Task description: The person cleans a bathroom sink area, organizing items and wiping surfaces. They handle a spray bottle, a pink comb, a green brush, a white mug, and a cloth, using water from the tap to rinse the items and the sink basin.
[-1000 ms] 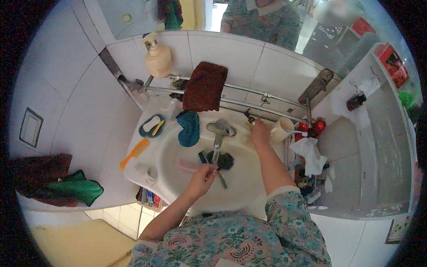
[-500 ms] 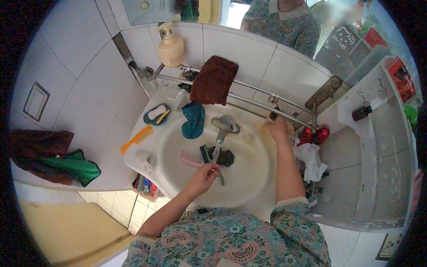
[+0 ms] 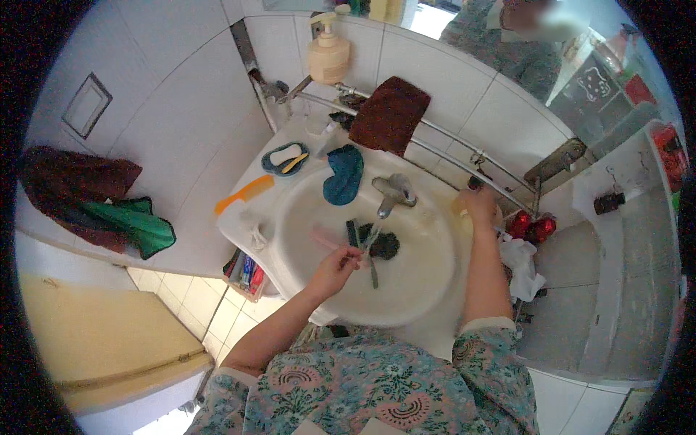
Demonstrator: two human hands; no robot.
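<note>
My left hand [image 3: 339, 270] is over the white washbasin [image 3: 424, 290], its fingers pinched together beside a thin stream of water under the metal tap [image 3: 395, 194]. What they hold, if anything, is too small to make out. By the fingertips lie a dark narrow brush or comb [image 3: 353, 233], a dark clump [image 3: 386, 246] and a greyish-green stick [image 3: 374, 274]. A pink strip-like thing [image 3: 326, 236] rests left of them. Stretched to the basin's back right corner, my right hand [image 3: 478, 208] is closed round a pale yellow container [image 3: 462, 206]. Just above the hand shows a dark cap-like piece [image 3: 475, 183].
On the left ledge are an orange comb [image 3: 245, 194] and a soap dish [image 3: 285, 159]. A teal cloth [image 3: 343, 175] drapes over the rim. Behind runs a metal rail [image 3: 449, 160] with a brown towel [image 3: 390, 116]. A pump bottle [image 3: 328, 58] stands at the back left; red baubles [image 3: 531, 227] at right.
The whole view has shifted, so the basin appears further right. My left hand has drawn slightly left, away from the dark clump. My right hand keeps its place at the back right corner.
</note>
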